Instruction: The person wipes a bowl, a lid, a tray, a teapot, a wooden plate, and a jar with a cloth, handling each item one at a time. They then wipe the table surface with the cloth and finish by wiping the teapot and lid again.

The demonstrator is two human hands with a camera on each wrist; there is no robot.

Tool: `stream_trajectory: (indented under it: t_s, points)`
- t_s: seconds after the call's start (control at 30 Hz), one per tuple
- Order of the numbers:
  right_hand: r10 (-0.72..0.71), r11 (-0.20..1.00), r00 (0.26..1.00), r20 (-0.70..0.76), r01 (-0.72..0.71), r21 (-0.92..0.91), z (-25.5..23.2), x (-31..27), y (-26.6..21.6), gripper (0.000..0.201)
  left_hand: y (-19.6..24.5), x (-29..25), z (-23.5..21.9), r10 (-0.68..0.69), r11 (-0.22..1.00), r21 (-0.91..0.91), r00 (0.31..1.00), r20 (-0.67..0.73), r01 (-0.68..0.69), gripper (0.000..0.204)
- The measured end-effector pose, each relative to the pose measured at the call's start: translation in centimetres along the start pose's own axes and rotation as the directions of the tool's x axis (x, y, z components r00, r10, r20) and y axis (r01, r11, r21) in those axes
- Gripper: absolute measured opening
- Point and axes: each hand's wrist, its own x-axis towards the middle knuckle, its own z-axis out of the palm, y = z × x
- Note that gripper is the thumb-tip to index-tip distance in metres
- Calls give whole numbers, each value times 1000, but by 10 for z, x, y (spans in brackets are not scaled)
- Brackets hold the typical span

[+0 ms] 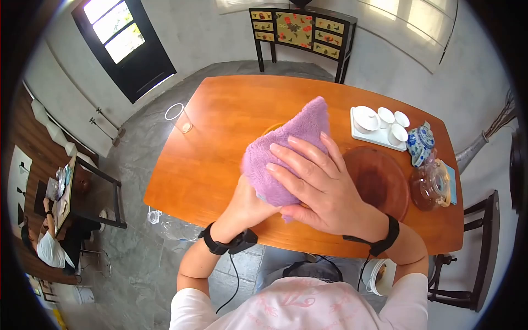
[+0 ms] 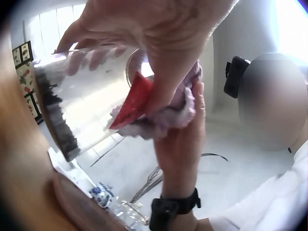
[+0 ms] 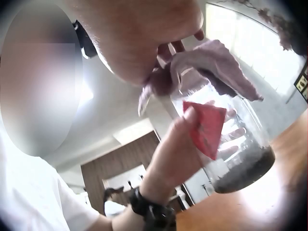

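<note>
A lilac towelling cloth [image 1: 291, 148] is draped over the mouth end of a clear glass jar [image 3: 255, 125]. Dark loose contents [image 3: 245, 171] lie at the bottom of the jar, and a red paper piece [image 3: 208, 126] shows on its side. My left hand [image 3: 175, 149] grips the jar from the side, its fingers visible through the glass. From above, my right hand [image 1: 319, 181] holds the cloth against the jar's mouth, fingers bent over it. In the left wrist view the jar [image 2: 91, 96] is tilted; the cloth hides most of it in the head view.
Right of the hands are a round reddish-brown tray [image 1: 396, 170], a white tray with white teaware [image 1: 379, 140], a blue-and-white teapot [image 1: 421, 142] and a glass pot [image 1: 429, 190]. A small clear cup [image 1: 187, 127] is at the table's left. Another person [image 1: 52, 242] sits far left.
</note>
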Motion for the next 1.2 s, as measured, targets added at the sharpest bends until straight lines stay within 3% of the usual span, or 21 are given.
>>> stream_trajectory:
  t_s: [0.07,0.13,0.17,0.2,0.27,0.3,0.37,0.43,0.53,0.57,0.6,0.63,0.67,0.73,0.77,0.8,0.9,1.07,1.1,1.17,1.2]
  points:
    - [7,998,999,45,-10,66,-11,0,21,46,8,1,15,34,997,-70,997,75,-29,95]
    - [15,991,996,91,-27,132,-19,-8,38,46,28,6,28,-104,994,42,995,-4,104,93]
    - [199,879,977,82,-215,426,-19,-16,45,46,32,6,38,-59,996,60,991,-121,67,94]
    - [368,650,921,127,-352,673,-18,-22,50,45,31,7,42,-59,996,56,991,-120,66,94]
    - [391,725,920,11,-315,613,-12,-45,32,47,26,16,49,73,963,268,976,-204,-16,97]
    - [305,890,950,-70,-259,376,-8,-56,21,48,28,18,53,19,982,188,972,-233,26,89]
    - [145,989,982,-121,-149,-21,-14,-62,17,46,22,25,62,116,967,242,984,-133,-81,82]
    - [95,995,992,-84,-96,-7,-31,-49,30,42,26,25,74,272,919,303,962,-23,-253,66]
    - [76,997,993,-87,-73,33,-43,-39,53,28,32,27,80,296,875,391,955,33,-285,73]
    - [304,852,952,-44,-251,459,-38,-44,64,27,25,19,84,275,884,410,959,-68,-224,84]
    - [474,510,876,90,-356,783,-34,-49,73,26,30,21,81,281,881,414,957,-65,-230,84]
    - [577,225,783,234,-428,875,-32,-56,71,28,39,23,78,228,910,372,970,-88,-181,88]
    - [650,111,725,228,-387,915,-23,-64,59,36,43,24,75,173,936,329,978,-114,-127,93]
    - [685,420,722,-100,-280,863,0,-70,33,46,39,25,73,155,929,358,978,-139,-97,93]
    - [526,792,834,-169,-407,456,-4,-76,30,57,36,26,74,158,934,345,974,-160,-95,93]
    - [531,787,830,-167,-411,459,-5,-76,29,57,34,25,76,157,940,329,972,-174,-93,94]
    - [232,964,953,-194,-252,-89,-19,-67,26,58,29,27,80,278,841,508,955,-107,-188,94]
    - [199,976,969,-146,-183,115,-33,-41,51,46,40,22,74,297,812,532,955,-19,-241,95]
    - [382,817,923,-40,-317,481,-30,-44,62,42,41,21,74,338,794,547,940,-37,-264,95]
    - [617,182,744,255,-450,874,-21,-54,67,40,47,21,69,317,808,538,947,-53,-240,95]
    - [615,183,746,257,-451,873,-12,-61,59,40,49,21,66,295,822,528,953,-72,-214,95]
